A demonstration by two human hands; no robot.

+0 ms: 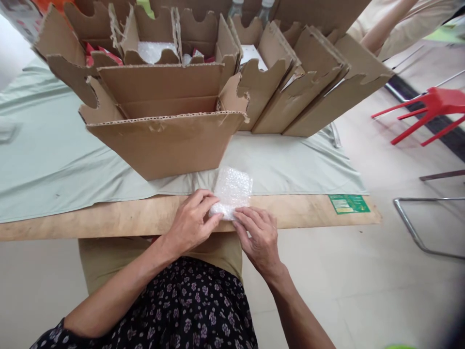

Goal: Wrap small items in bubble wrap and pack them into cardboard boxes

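A small piece of bubble wrap (234, 186) lies at the table's front edge, its near end rolled or folded over into a thick band. My left hand (194, 218) grips the left end of that band between thumb and fingers. At the right end, my right hand (257, 235) presses with its fingers on top and the thumb below. Whether anything lies inside the fold cannot be made out. Just behind the wrap stands an open cardboard box (163, 145) with notched sides.
Several cardboard bins (269, 82) stand in a row behind, some holding red packets (103, 53) and bubble wrap (156, 51). A green card (349, 204) lies on the wooden edge at right. A red stool (439, 104) and another person's arm (387, 26) are beyond.
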